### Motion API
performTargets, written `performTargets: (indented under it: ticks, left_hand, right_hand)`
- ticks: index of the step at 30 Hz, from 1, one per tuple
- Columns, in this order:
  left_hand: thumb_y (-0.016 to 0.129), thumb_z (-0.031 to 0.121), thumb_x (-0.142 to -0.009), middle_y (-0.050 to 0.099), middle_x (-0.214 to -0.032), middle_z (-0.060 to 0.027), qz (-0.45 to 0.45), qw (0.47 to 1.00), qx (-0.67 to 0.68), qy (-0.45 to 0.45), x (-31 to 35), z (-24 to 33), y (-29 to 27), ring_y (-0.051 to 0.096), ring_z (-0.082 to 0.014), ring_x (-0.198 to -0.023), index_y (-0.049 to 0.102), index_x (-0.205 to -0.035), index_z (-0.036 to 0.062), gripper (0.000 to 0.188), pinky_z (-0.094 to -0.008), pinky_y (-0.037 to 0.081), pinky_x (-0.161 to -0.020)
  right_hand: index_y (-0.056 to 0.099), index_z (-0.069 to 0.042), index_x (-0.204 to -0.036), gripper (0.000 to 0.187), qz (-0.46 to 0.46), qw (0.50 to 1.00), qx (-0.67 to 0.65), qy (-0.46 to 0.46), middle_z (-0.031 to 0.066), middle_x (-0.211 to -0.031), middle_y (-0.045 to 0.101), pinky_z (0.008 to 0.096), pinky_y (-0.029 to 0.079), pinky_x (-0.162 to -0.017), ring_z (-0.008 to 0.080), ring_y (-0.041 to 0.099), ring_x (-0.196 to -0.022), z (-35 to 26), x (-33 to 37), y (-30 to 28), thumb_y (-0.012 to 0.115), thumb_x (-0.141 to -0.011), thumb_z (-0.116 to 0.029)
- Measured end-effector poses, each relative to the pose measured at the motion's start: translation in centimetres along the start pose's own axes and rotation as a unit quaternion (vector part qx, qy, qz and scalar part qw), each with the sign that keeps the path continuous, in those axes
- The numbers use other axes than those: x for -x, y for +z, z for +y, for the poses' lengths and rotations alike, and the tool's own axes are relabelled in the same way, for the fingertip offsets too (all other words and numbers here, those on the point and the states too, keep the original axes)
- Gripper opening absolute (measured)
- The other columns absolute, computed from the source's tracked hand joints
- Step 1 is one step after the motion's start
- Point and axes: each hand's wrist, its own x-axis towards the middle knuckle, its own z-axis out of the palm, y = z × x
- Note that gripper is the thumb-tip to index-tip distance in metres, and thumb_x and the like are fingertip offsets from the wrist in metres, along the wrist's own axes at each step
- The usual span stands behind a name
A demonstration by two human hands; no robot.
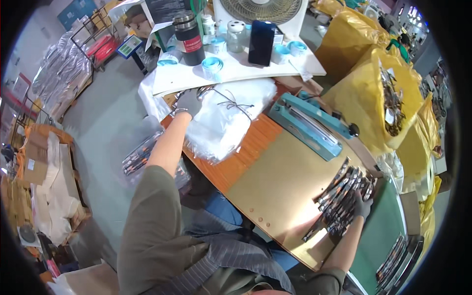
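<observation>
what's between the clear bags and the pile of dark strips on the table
In the head view, only orange tabletop, then tan surface, separates the clear bags from the dark strips.

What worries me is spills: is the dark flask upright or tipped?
Upright: the dark flask stands with its base on the white surface, its metallic cap uppermost.

The one view comes from a camera on the person's head, the left one of two. It looks down and ahead over the table point(246, 157), from close above. The person's clothes point(231, 260) fill the bottom, and a fan point(260, 12) sits at the top. It sees very wide, catching floor point(98, 128) too, so straight edges bend and the rim goes black.
</observation>
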Motion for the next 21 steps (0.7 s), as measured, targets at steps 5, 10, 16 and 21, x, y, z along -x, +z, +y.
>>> performTargets:
  ticks: [5,10,16,21]
  left_hand:
    - [0.059,0.024,-0.077,0.061,-0.095,-0.0200,-0.110,0.993,-0.003,0.036,-1.1,1.2,-1.1,0.061,-0.0364,-0.087,0.056,-0.103,0.0046,0.032,-0.0446,0.048,-0.080]
    - [0.059,0.022,-0.078,0.063,-0.093,-0.0141,0.071,0.964,-0.113,0.228,1.3,0.8,-2.1,0.063,-0.0290,-0.075,0.056,-0.097,0.0074,0.024,-0.0417,0.050,-0.068]
    - [0.053,0.030,-0.089,0.065,-0.083,-0.0120,-0.272,0.907,0.312,0.083,8.0,16.5,-7.4,0.063,-0.0226,-0.069,0.061,-0.093,0.0040,0.027,-0.0352,0.047,-0.060]
    - [0.058,0.061,-0.077,0.060,-0.064,-0.0112,-0.344,0.825,0.395,0.211,17.3,32.8,0.0,0.060,-0.0225,-0.061,0.062,-0.084,-0.0001,0.062,-0.0370,0.046,-0.060]
  right_hand:
    - [0.046,0.010,-0.127,0.091,-0.099,0.969,-0.221,-0.036,0.0185,-0.130,0.048,0.0323,0.039,-0.096,0.0249,0.048,-0.116,4.9,-1.5,1.7,0.070,-0.070,-0.057]
    - [0.043,0.011,-0.127,0.093,-0.086,0.983,-0.159,0.021,0.0209,-0.132,0.046,0.0331,0.035,-0.100,0.0279,0.044,-0.122,3.9,0.5,0.6,0.067,-0.072,-0.060]
    - [0.065,-0.002,-0.101,0.049,-0.141,0.918,-0.355,0.102,0.0037,-0.082,0.063,0.0277,0.046,-0.061,0.0124,0.057,-0.072,2.7,3.4,-0.5,0.079,-0.069,-0.036]
    - [0.048,0.001,-0.118,0.091,-0.064,0.993,-0.070,-0.069,0.0277,-0.109,0.058,0.0409,0.046,-0.086,0.0396,0.057,-0.103,-3.1,4.8,1.1,0.070,-0.058,-0.064]
